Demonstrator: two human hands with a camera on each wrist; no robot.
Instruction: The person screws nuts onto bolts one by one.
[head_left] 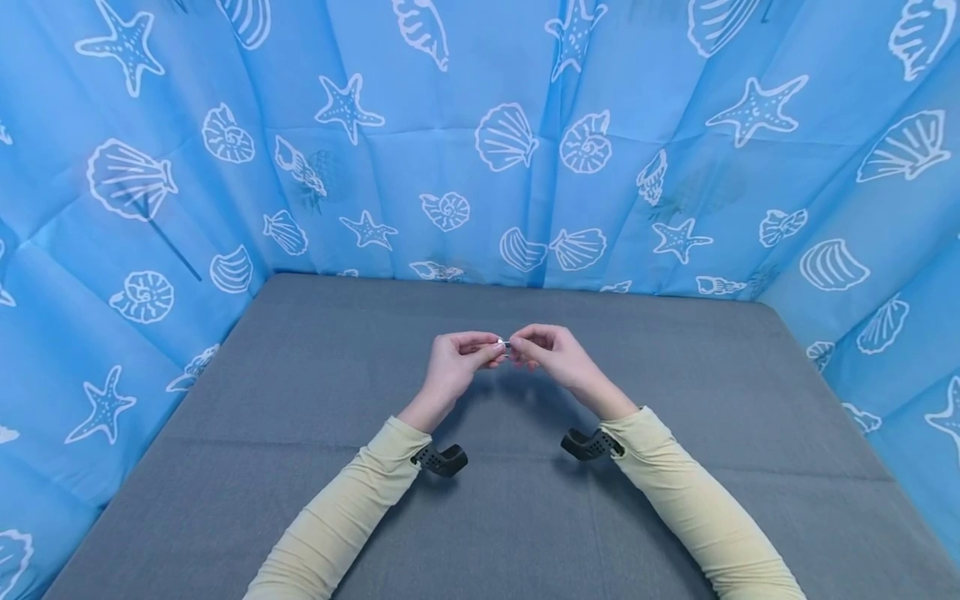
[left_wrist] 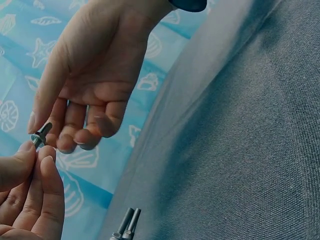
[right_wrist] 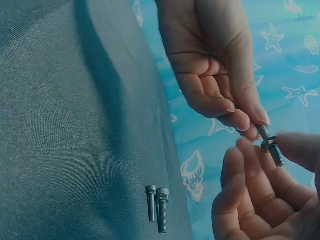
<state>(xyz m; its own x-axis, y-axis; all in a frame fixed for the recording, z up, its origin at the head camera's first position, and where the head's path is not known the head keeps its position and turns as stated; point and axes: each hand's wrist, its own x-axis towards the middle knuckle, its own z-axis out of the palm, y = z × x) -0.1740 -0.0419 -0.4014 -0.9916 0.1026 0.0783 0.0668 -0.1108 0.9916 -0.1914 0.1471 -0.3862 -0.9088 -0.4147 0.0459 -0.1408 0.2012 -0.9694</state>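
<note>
Over the middle of the table, my left hand [head_left: 453,360] and right hand [head_left: 558,354] meet fingertip to fingertip. Between them is a small metal bolt [right_wrist: 278,157] with a nut [right_wrist: 269,142] partway along it. My left thumb and fingers pinch one end of the bolt. My right thumb and fingers pinch at the nut, the threaded end pointing into that hand. Two more bolts, a thinner bolt [right_wrist: 152,204] and a thicker bolt [right_wrist: 162,211], lie side by side on the grey cloth below, heads toward the left. In the head view the hands mostly hide them.
A grey cloth covers the table [head_left: 300,433]. Blue curtains [head_left: 465,100] with white shells and starfish stand along the back and both sides. A dark wrist mount [head_left: 442,461] sticks inward from the left sleeve, and another dark mount [head_left: 588,444] from the right sleeve.
</note>
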